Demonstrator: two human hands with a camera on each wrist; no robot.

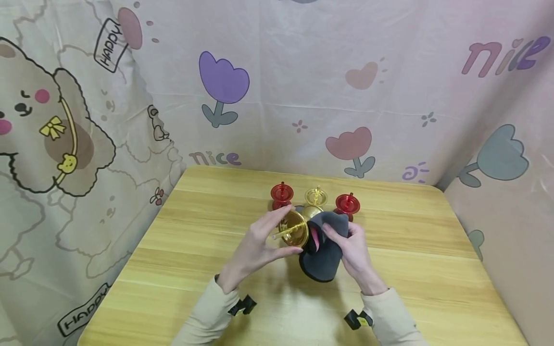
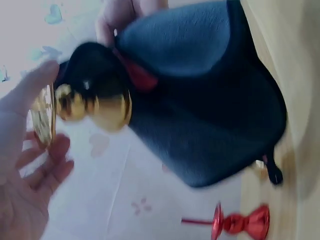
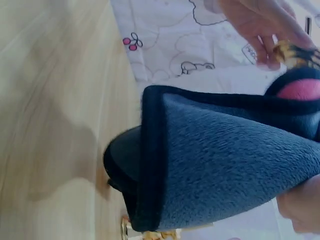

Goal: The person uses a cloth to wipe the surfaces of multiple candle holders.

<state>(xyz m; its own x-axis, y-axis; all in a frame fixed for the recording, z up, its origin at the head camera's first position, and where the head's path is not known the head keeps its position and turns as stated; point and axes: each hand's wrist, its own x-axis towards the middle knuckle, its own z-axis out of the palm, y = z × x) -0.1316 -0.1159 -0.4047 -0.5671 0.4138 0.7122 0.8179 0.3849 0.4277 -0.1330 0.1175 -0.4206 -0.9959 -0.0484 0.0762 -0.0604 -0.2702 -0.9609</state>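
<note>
My left hand grips a gold candlestick by the rim of its dish, thumb on one side and fingers on the other. The candlestick is tilted, its spike toward the left. In the right hand is a dark grey cloth with black edging and a pink patch, pinched between thumb and fingers. Seen from the left wrist, the cloth lies against the candlestick's flared gold base and covers part of it. The right wrist view shows the cloth's folded face up close.
Behind the hands stand a red candlestick, a gold one and another red one. They share a wood-grain table. A printed curtain hangs along the table's back and sides.
</note>
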